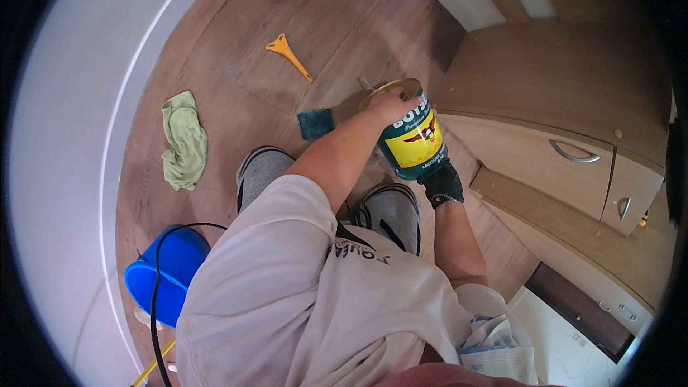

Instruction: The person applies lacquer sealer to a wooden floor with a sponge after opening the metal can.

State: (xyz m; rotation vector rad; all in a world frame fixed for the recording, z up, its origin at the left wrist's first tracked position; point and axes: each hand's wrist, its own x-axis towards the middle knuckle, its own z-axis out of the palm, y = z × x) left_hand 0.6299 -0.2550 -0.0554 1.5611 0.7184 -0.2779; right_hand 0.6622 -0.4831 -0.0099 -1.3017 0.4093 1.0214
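A large metal can (414,140) with a green and yellow label is held tilted over the floor in front of me, its rim turned up and away. My left hand (389,105), bare, grips the can at its rim. Under its base is my right hand (443,180), in a black glove. What the can contains is hidden. Left of the can a dark green scouring pad (316,124) lies on the wood-look floor. Farther off lies an orange plastic tool (290,59) with a narrow handle. A crumpled light green cloth (184,140) rests on the floor at the left.
At the lower left stands a blue bucket (166,274), with a black cable (157,290) crossing it. Wooden cabinets with drawers (543,156) and metal handles line the right side. A white wall (70,145) curves along the left. My knees are just behind the pad and the can.
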